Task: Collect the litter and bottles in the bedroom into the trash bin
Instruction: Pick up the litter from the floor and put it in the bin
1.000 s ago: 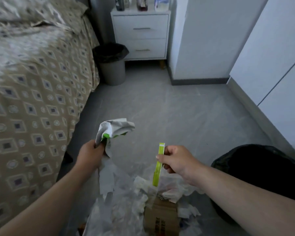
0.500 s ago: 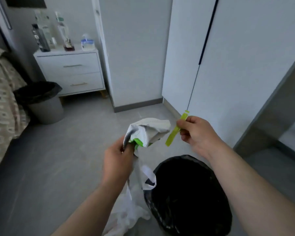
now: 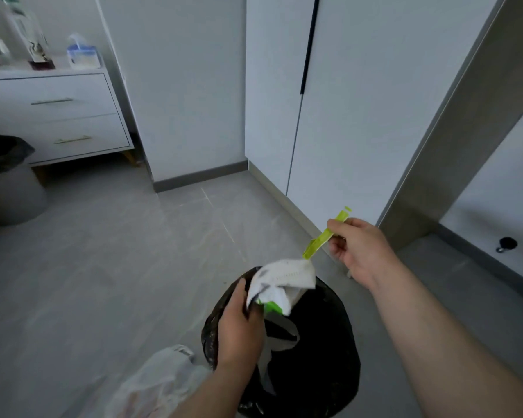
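Left hand [image 3: 239,330]: closed around a crumpled white wrapper [image 3: 284,280], held over the black-lined trash bin [image 3: 323,357]. Right hand [image 3: 360,248]: pinched a lime-green strip [image 3: 322,238], above the bin's far rim. Clear plastic bag [image 3: 157,381]: on the floor beside the bin.

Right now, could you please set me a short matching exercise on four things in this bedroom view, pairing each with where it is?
Things:
1. crumpled white wrapper with green patch
2. lime-green plastic strip
3. black-lined trash bin
4. blue-and-white tissue box

Places:
A. on the white nightstand
B. in the right hand
C. on the floor below both hands
D. in the left hand

Pairs: 1-D, 2-B, 3-C, 4-A
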`<state>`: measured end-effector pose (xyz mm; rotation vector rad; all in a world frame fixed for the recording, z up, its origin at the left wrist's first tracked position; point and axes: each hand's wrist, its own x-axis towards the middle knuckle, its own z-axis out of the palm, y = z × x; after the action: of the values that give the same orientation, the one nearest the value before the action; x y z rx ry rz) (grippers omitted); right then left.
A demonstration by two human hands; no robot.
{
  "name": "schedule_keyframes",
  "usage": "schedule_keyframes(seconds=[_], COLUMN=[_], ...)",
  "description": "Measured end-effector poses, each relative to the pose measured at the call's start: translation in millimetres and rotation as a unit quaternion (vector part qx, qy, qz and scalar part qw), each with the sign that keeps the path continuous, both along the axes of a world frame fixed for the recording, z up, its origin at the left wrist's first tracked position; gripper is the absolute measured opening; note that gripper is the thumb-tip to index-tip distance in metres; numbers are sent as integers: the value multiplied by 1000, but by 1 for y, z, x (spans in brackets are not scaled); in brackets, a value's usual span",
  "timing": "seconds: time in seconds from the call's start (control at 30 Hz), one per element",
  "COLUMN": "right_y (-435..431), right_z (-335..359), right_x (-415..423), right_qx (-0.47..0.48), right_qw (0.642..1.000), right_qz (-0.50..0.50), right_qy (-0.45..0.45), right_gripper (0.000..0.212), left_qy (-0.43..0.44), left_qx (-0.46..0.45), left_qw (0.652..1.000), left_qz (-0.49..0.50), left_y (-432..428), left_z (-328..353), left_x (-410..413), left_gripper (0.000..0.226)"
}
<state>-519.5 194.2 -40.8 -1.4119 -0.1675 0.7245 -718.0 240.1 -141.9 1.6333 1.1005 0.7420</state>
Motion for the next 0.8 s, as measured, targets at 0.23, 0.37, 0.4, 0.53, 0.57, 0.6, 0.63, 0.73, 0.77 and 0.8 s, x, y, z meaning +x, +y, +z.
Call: schedule_keyframes(seconds=[0.23, 0.37, 0.4, 0.53, 0.57, 0.6, 0.63, 0.73, 0.77, 0.8], right_y=[5, 6, 7, 14, 16, 18, 19, 24, 24, 24], right_z=[-9, -16, -21, -51, -61, -71, -81, -113, -122, -129], right_x=[-7, -18, -23, -47, -53, -59, -65, -81, -85, -88], right_qx=[-15, -48, -64, -149, -168, -191, -210, -255, -259, -268], right_qw=[999, 992, 989, 965, 957, 946, 934, 897, 889, 878], right_qz=[43, 102, 123, 196, 209, 227, 248, 316, 331, 347], right_qy=[-22, -53, -56, -88, -109, -130, -147, -173, -180, -194], right_gripper=[20, 17, 14, 8, 8, 7, 6, 7, 9, 18], left_qy=[128, 179, 194, 260, 271, 277, 281, 297, 301, 303], left_qx=[37, 150, 151, 90, 86, 90, 96, 111, 114, 116], left_qw=[975, 960, 957, 940, 936, 932, 930, 923, 921, 920], left_qz=[-180, -153, -151, -202, -210, -214, -216, -219, -220, -222], left_y=[11, 22, 23, 26, 26, 26, 27, 30, 31, 31], left_z=[-19, -22, -25, -38, -41, -42, -43, -45, -46, -47], left_x=[-20, -47, -54, -75, -77, -79, -79, -78, -78, -78], left_gripper=[81, 89, 92, 132, 134, 132, 130, 131, 131, 131])
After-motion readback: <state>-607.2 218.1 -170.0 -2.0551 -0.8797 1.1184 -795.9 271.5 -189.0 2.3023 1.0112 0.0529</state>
